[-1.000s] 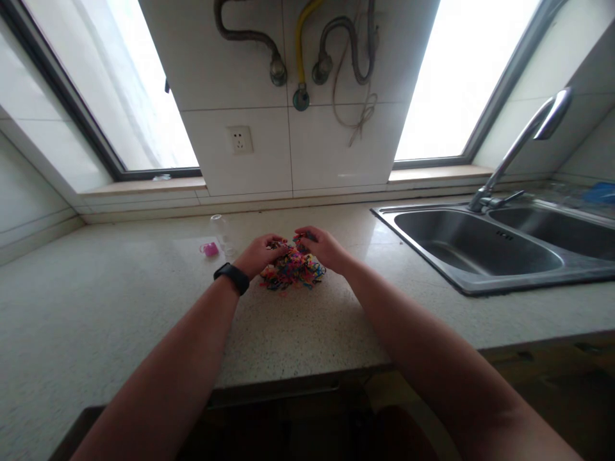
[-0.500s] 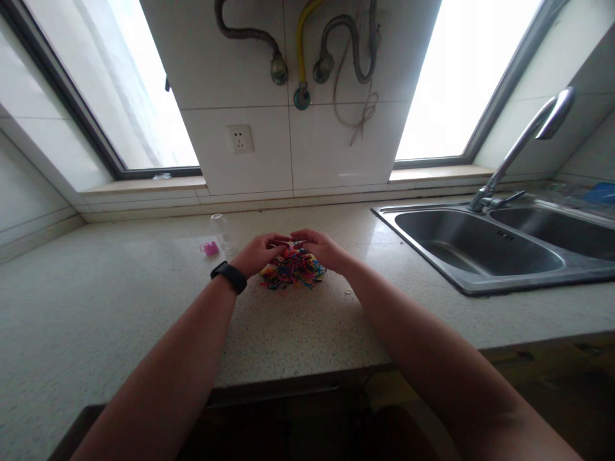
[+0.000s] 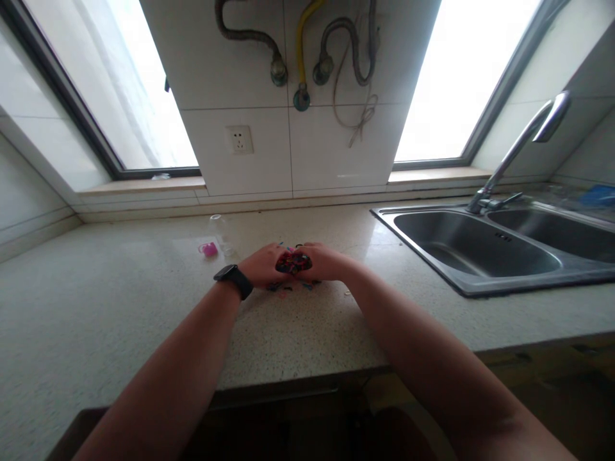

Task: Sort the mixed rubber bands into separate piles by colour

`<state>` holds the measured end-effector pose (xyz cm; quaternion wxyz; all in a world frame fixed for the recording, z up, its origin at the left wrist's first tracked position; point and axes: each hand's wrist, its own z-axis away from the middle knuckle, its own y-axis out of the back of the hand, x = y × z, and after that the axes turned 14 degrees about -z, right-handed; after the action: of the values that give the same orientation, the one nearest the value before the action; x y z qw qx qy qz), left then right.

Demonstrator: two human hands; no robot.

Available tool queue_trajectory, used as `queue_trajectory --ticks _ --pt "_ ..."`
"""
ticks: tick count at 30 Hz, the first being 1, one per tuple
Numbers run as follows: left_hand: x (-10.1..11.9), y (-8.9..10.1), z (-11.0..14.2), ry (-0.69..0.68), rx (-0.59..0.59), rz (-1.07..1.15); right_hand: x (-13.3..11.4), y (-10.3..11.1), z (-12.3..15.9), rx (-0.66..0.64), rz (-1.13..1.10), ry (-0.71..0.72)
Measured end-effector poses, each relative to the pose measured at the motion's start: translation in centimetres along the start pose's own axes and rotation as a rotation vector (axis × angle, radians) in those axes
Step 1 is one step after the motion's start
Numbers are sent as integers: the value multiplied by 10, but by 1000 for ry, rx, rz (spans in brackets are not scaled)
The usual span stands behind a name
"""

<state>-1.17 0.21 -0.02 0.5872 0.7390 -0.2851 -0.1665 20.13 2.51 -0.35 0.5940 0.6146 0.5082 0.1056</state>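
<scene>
Countertop, speckled pale stone (image 3: pixel 144 301), seen from its front edge. Heap of small multicoloured bands (image 3: pixel 294 261) on it, roughly midway between front and back edges, well to the left of the sink's left edge. Loops look like elastics; single ones too small to make out

Left hand (image 3: pixel 263 264) cupped against the heap's left side, back of hand upward, fingers bent inward. Black smartwatch (image 3: pixel 234 280) on that wrist. Right hand (image 3: pixel 323 261) mirrors it on the right side, wrist bare. Thumbs meet or nearly meet at the near side, framing a dark opening full of bands, red and black the clearest. Fingertips hidden; cannot tell whether either hand pinches any. A few bands poke out past the far side of the hands, and more lie on the countertop below them, toward the front edge. One pale band (image 3: pixel 347 292) lies apart, just beside the right wrist

Left of the hands, nearer the back edge: clear container (image 3: pixel 220 234), see-through, hard to say whether upright or lying. Pink lid (image 3: pixel 208 249) with a small loop just beside it, on the side toward the countertop's left end

Right: double-bowl steel sink (image 3: pixel 480 283) set into the countertop, chrome faucet (image 3: pixel 513 152) at its back edge. White socket (image 3: pixel 239 139) on the tiled wall behind, yellow pipe (image 3: pixel 300 51) above it to the right
</scene>
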Motion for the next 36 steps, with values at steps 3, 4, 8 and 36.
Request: queue_trajectory --ticks 3,4,8,36 --pt "2 -2 -2 37 14 -21 -1 -4 -3 55 5 -62" --pt "3 -2 -3 51 19 -17 0 -5 -3 71 -1 -83" --pt "6 -1 -3 97 43 67 7 -8 -5 137 -101 -137" --pt "-11 -7 -4 320 183 765 26 -13 -18 510 -808 -137"
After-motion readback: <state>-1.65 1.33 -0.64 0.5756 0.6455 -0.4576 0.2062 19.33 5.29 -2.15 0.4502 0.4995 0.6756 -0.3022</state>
